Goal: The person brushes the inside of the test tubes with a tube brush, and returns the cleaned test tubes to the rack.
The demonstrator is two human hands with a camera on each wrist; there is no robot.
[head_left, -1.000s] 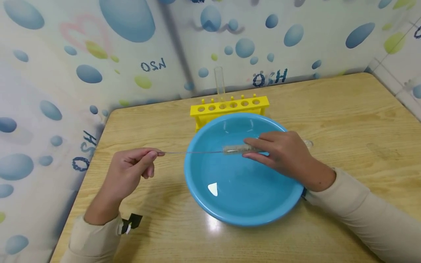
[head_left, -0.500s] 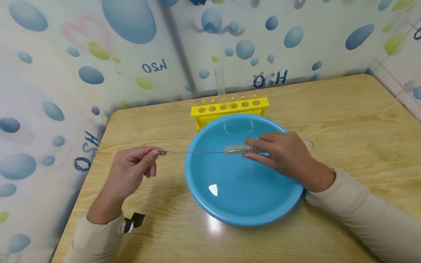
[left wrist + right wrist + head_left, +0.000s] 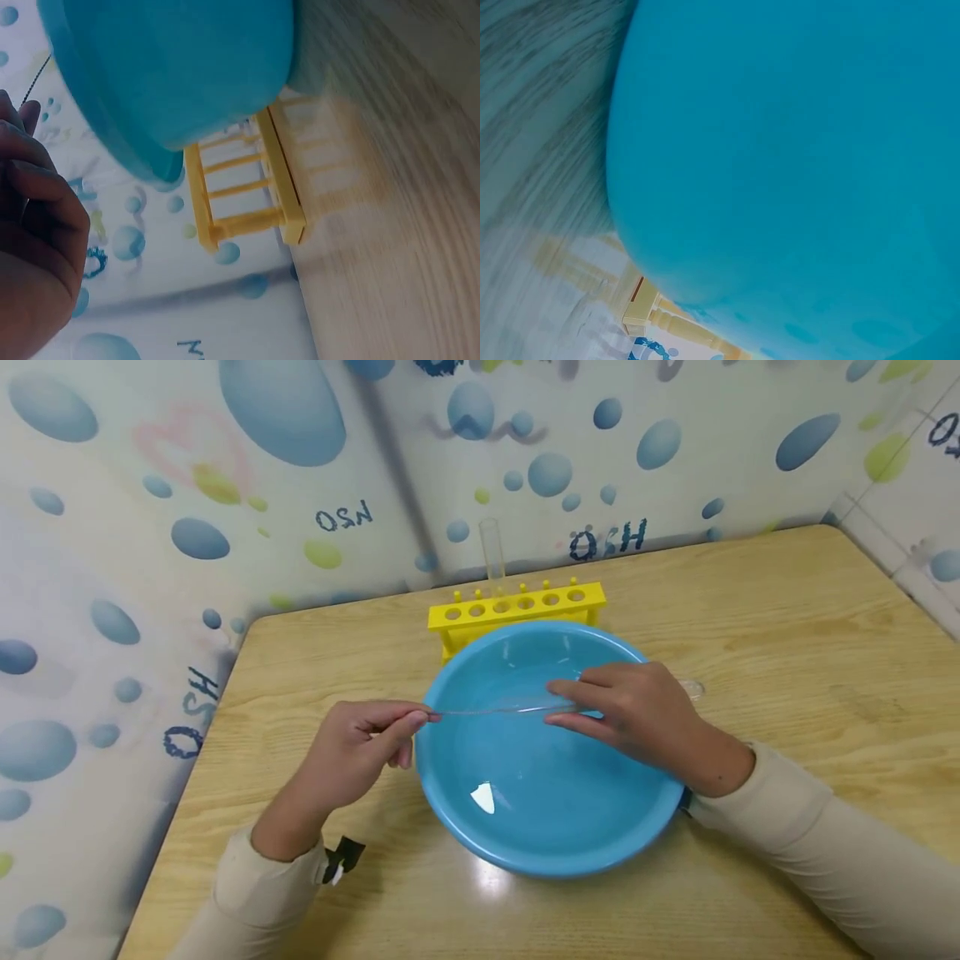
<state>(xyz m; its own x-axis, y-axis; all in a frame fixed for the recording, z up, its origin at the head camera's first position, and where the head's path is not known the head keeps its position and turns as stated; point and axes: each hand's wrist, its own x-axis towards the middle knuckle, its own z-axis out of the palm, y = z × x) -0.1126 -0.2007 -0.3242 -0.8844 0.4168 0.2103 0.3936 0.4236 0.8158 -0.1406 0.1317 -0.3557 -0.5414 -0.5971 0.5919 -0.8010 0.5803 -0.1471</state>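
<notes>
In the head view my left hand (image 3: 352, 756) pinches the end of a thin twisted wire (image 3: 468, 712), the handle of a test tube brush. The wire runs into the mouth of a clear glass test tube (image 3: 525, 706). My right hand (image 3: 645, 718) grips the tube, which lies roughly level above the blue basin (image 3: 438, 802); its rounded end shows past the hand. Bristles seen earlier are now hidden behind the right hand's fingers. The left wrist view shows the fingers of my left hand (image 3: 41, 232) and a bit of the twisted wire.
Behind the basin stands a yellow test tube rack (image 3: 517, 606) with one upright clear tube (image 3: 492, 556) in it. The wooden table (image 3: 787, 635) meets a wall (image 3: 405, 468) patterned with blue and green drops. A bright reflection lies in the basin.
My left hand has moved right, to the basin's rim, pushing the wire deeper into the tube. The bristles near the tube's mouth have gone out of sight; the right hand stays about still.
</notes>
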